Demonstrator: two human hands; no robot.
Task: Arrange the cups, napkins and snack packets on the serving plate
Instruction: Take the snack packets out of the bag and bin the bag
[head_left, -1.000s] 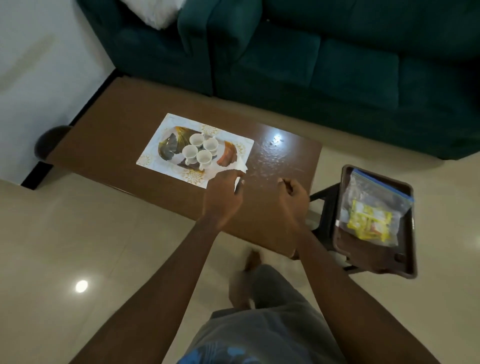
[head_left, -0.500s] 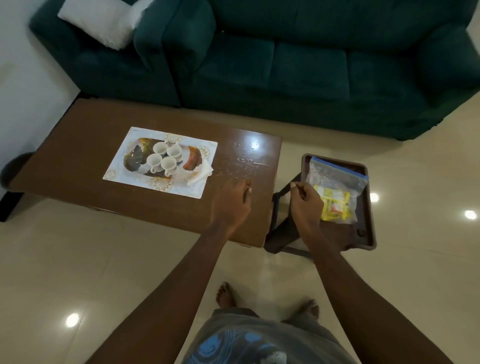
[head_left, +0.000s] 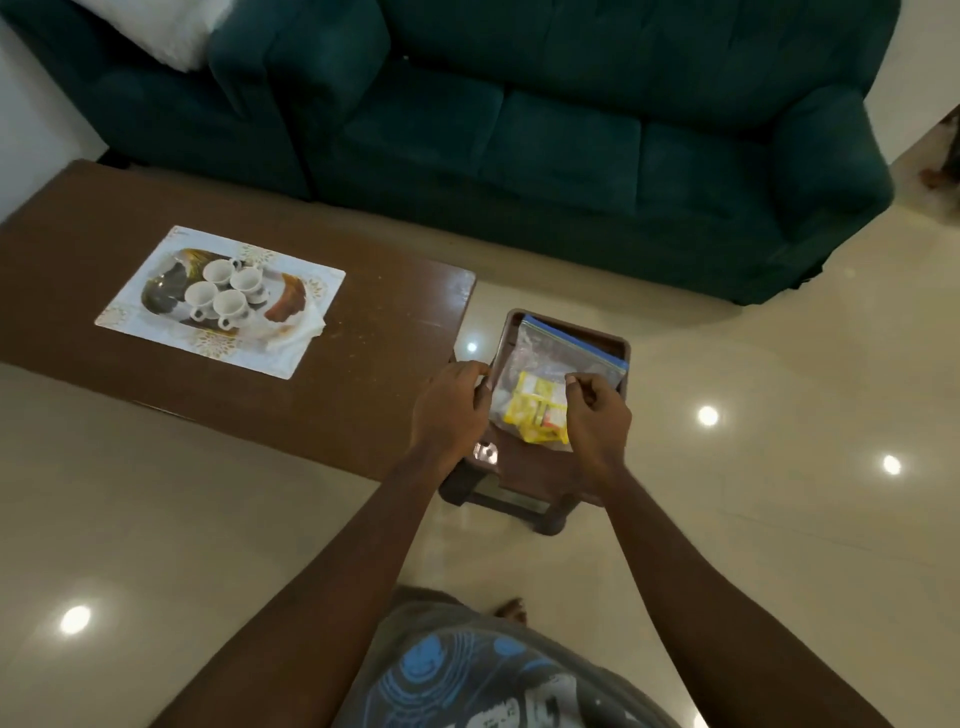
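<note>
Head view. Clear zip bag of yellow snack packets (head_left: 553, 379): on small brown stool (head_left: 524, 470), right of brown wooden table (head_left: 363, 374). Four white cups (head_left: 223, 291): on patterned oval serving plate (head_left: 163, 288), far left. Left hand (head_left: 449, 410), right hand (head_left: 597, 415): fingers curled at the bag's edges; grip cannot be told.

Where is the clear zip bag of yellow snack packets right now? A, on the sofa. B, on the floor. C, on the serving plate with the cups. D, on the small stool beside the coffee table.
D: the zip bag lies on the small stool, just off the end of the coffee table, apart from the cups.
</note>
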